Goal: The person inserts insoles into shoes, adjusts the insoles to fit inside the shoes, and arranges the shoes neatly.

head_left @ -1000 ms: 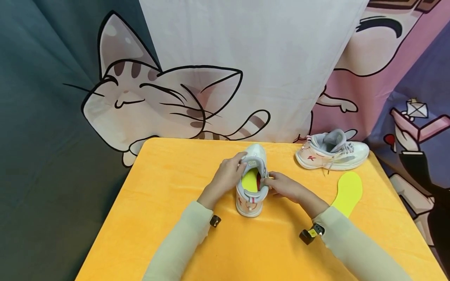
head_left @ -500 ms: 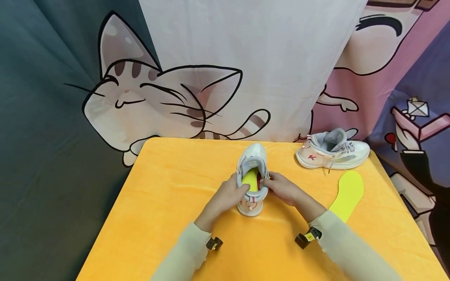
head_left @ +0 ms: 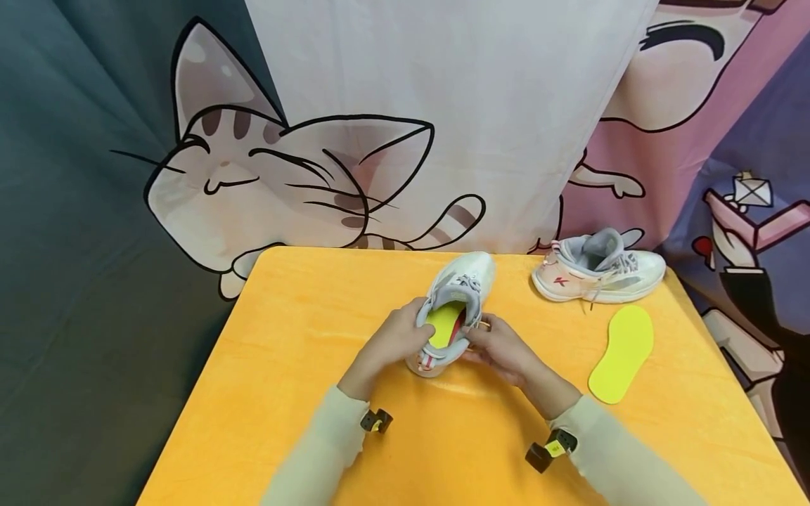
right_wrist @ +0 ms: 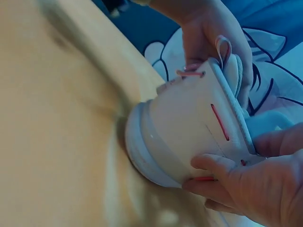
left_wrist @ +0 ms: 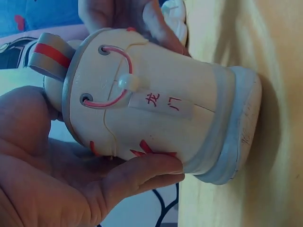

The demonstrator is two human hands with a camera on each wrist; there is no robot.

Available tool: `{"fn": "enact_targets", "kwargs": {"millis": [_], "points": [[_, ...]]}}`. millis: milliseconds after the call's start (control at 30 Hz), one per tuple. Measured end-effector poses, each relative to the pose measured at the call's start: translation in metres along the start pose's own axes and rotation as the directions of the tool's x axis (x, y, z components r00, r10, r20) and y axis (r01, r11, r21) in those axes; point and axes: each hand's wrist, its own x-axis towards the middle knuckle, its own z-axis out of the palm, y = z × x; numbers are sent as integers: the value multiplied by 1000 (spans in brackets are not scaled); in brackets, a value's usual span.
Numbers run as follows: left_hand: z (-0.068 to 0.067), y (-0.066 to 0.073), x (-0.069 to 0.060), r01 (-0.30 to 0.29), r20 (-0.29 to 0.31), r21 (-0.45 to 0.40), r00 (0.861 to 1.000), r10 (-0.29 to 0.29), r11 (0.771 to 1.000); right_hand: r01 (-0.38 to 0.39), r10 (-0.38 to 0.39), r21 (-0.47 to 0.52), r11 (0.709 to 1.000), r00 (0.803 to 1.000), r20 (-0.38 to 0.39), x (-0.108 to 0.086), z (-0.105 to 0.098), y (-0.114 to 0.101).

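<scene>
A white sneaker (head_left: 470, 270) stands on the table, toe pointing away and slightly right, heel toward me. A yellow-green insole (head_left: 441, 325) lies inside it, with a red strip along its right side. My left hand (head_left: 395, 336) grips the left side of the collar, thumb over the rim into the opening. On the other side my right hand (head_left: 503, 349) holds the collar, its thumb at the inner edge and its fingers outside. From the left wrist view, the heel pull tab (left_wrist: 51, 56) shows, and fingers lie along the shoe's side.
The second white sneaker (head_left: 598, 267) stands at the back right, toe to the right. In front of it another yellow-green insole (head_left: 623, 351) lies flat. A yellow cloth covers the table (head_left: 304, 302); a printed curtain (head_left: 380, 63) hangs behind its back edge.
The sneaker has turned, its toe swinging right and its heel left. My left hand has slid from near the tongue back along the collar. The right hand has stayed on the collar.
</scene>
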Motion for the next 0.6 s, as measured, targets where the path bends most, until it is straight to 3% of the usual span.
{"fn": "enact_targets", "kwargs": {"millis": [300,600], "points": [[-19,-9,9,-91,44,54,995,89,994,-1,2,123,992,1000,-7,-1,8,7],[-33,-10,18,-62,80,-4,995,62,998,-16,5,180,984,998,64,-1,5,9]]}}
